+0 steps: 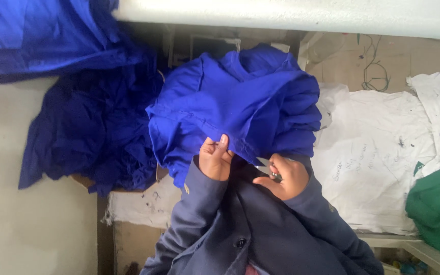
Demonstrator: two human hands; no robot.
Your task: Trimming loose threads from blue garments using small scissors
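Two bare hands, left hand [215,159], right hand [285,178], long dark navy jacket sleeves reaching the wrists, dark round button on the jacket front, possibly a small yellow mark on the left cuff

Most of the small metal snips [266,165] lies hidden inside the right hand [285,178] and under blue cloth [240,102].

Held garment [240,102] is the reference: fabric pile [92,127] left of it, cloth-covered counter [378,163] right (folded cloth [439,203] on its far-right edge).
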